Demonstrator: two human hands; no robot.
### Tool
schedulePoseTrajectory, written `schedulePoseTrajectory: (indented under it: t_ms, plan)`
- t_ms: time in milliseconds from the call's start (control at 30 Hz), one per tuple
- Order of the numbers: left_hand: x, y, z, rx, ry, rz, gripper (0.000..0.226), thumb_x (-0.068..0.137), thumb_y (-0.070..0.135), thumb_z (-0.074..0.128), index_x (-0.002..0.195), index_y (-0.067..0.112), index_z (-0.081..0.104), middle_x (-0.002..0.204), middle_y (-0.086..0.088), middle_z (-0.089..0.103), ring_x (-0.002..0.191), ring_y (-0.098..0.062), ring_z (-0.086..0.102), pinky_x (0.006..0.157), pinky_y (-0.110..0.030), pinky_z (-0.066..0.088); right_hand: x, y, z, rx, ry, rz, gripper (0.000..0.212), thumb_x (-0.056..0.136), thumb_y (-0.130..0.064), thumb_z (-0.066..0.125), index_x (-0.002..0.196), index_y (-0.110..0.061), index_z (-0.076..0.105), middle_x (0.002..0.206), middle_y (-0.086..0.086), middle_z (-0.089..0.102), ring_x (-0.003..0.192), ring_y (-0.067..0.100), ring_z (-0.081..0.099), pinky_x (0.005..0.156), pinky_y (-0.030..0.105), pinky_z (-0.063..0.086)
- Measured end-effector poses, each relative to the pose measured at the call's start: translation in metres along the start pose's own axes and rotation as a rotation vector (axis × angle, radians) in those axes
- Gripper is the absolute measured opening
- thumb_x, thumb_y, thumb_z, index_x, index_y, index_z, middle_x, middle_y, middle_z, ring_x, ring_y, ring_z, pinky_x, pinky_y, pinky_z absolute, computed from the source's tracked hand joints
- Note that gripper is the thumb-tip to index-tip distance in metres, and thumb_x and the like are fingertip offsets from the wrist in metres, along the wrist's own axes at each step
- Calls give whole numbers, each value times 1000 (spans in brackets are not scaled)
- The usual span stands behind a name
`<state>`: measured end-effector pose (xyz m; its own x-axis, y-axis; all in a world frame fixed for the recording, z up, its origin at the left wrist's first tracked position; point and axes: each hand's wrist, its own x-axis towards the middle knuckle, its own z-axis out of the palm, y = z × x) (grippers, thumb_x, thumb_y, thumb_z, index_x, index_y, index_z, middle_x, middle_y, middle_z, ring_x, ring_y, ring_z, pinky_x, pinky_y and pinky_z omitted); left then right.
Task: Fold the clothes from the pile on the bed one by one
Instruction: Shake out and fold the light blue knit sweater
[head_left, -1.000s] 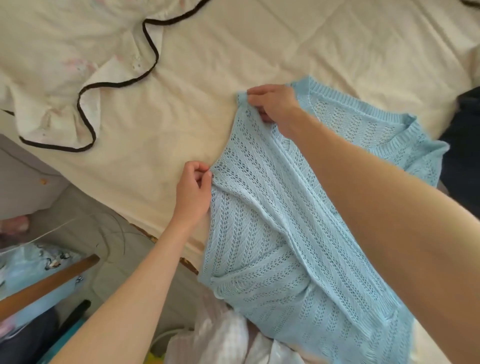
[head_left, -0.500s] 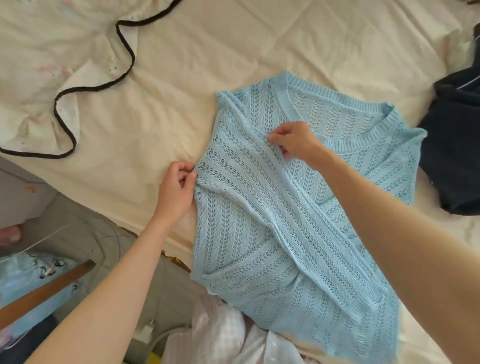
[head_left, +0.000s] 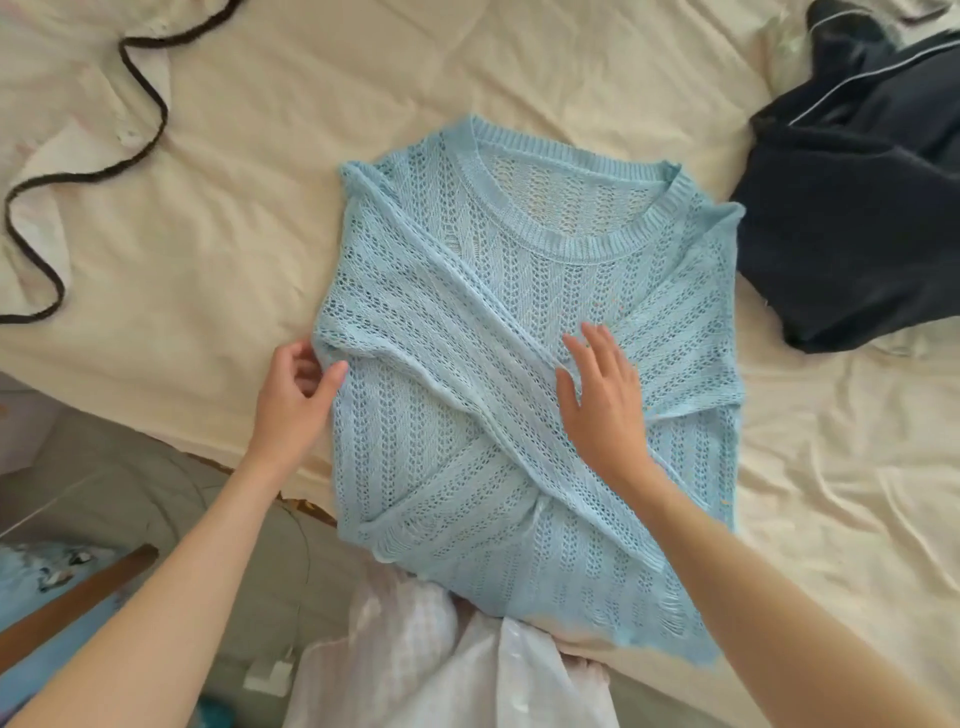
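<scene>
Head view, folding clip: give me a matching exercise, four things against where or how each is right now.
1. sweater
2. dark garment
3. left hand
4. right hand

a. heaped at the far right of the bed
b. open, flat on the knit
c. pinching the sweater's left edge
d. spread mid-bed, sleeves crossed over the front

Pairs: 1-d, 2-a, 3-c, 4-b

cream bed (head_left: 218, 249), blue sweater (head_left: 519, 332), navy garment (head_left: 852, 208)

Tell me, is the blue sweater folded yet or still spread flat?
Partly folded: the blue sweater has both sleeves crossed over its front, but its body still lies at full length.
</scene>
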<state>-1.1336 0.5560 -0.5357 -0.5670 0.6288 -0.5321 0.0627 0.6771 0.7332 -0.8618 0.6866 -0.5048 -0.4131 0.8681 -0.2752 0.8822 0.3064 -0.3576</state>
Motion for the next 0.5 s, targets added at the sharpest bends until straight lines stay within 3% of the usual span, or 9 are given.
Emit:
schedulePoseTrajectory:
  t_ms: [233, 333, 500]
  plan:
    - [-71, -56, 19, -37, -46, -223, 22, 89, 25, 62, 107, 17, 53, 92, 7, 61, 81, -7, 59, 64, -21, 44, -123, 47, 32, -100, -161, -34, 43, 95, -16, 54, 137, -9, 49, 149, 15, 36, 140, 33, 28, 115, 53, 19]
    - [-109, -86, 33, -34, -45, -339, 12, 90, 16, 61, 102, 12, 59, 94, -2, 64, 77, -9, 58, 64, -22, 44, -154, 75, 35, -109, -157, -5, 44, 93, -10, 56, 136, -6, 50, 148, 17, 37, 138, 36, 32, 114, 53, 21]
    - [-164, -123, 42, 31, -37, -402, 16, 91, 9, 59, 105, 3, 61, 96, -11, 62, 82, -21, 56, 62, -22, 41, -201, 122, 34, -130, -65, 29, 46, 90, -8, 59, 135, -7, 52, 146, 18, 40, 137, 36, 35, 113, 52, 23]
